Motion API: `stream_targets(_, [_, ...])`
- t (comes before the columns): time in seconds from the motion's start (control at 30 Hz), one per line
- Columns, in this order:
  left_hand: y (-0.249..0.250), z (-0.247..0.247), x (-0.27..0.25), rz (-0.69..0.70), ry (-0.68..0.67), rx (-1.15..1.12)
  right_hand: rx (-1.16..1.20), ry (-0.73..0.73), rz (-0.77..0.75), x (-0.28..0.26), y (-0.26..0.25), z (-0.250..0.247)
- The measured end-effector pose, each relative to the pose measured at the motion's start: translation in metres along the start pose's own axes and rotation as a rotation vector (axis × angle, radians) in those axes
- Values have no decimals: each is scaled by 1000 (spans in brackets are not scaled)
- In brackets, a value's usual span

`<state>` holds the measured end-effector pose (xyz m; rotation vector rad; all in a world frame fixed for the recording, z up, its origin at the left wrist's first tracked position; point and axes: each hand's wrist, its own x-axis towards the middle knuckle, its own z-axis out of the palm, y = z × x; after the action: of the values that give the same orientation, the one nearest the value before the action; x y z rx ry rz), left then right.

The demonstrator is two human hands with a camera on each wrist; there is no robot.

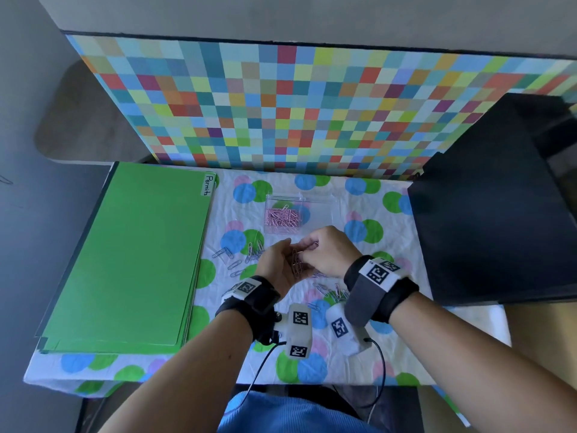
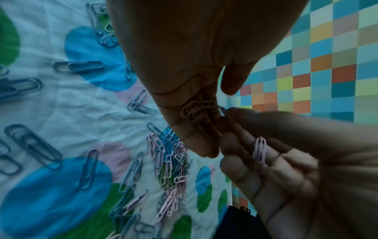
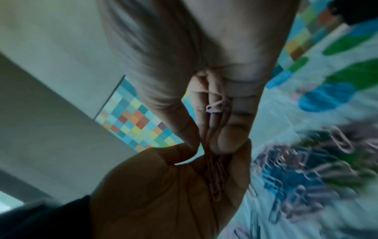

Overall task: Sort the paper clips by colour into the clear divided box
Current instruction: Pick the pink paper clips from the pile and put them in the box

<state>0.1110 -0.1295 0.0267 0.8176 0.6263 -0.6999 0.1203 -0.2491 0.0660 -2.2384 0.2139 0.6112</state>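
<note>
The clear divided box (image 1: 315,210) stands on the cloth just beyond my hands; its left compartment holds a heap of pink clips (image 1: 281,217), and nothing shows in the right one. My left hand (image 1: 278,267) is cupped palm-up, with a few pink clips (image 2: 196,111) lying loose against its fingers and its thumb apart. My right hand (image 1: 324,251) meets it from the right and pinches pink clips (image 3: 218,105) in curled fingers. Loose blue clips (image 1: 246,254) and pink ones (image 2: 163,161) lie scattered on the cloth under and around both hands.
A stack of green folders (image 1: 131,260) labelled "Permits" fills the left of the table. A black box (image 1: 493,207) stands at the right. A chequered board (image 1: 312,107) closes off the back. The dotted cloth (image 1: 390,235) covers the table.
</note>
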Motion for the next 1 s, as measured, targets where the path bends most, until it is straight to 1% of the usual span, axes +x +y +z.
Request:
stream_targets(0.07, [0, 2, 0, -2, -5, -41, -57, 5, -17, -2, -4, -3])
stream_targets(0.13, [3, 3, 0, -2, -10, -69, -49, 14, -32, -3, -8, -8])
stream_targets(0.23, [9, 5, 1, 3, 2, -102, 49, 33, -42, -2, -7, -18])
stream_targets(0.37, [25, 11, 6, 43, 33, -156, 269, 153, -29, -4, 4, -35])
stream_targets(0.47, [43, 17, 15, 89, 62, -190, 353, 199, 2, -10, 14, -46])
stream_targets(0.6, [60, 20, 24, 126, 145, -200, 434, 220, 24, -13, 29, -47])
stream_targets(0.67, [63, 19, 24, 126, 167, -172, 436, 202, 24, -12, 37, -45])
stream_targets(0.8, [70, 10, 17, 156, 164, -135, 344, 204, 29, -9, 51, -35])
stream_targets(0.87, [75, -7, 13, 207, 209, -17, 281, 194, 37, -10, 53, -27])
stream_targets(0.9, [77, -17, 10, 250, 253, 127, 221, 182, 25, -12, 53, -23])
stream_targets(0.93, [79, -30, 8, 302, 312, 332, 143, 162, 9, -13, 53, -18])
stream_targets(1.0, [79, -56, 6, 420, 458, 818, 6, 108, -13, -13, 53, -7])
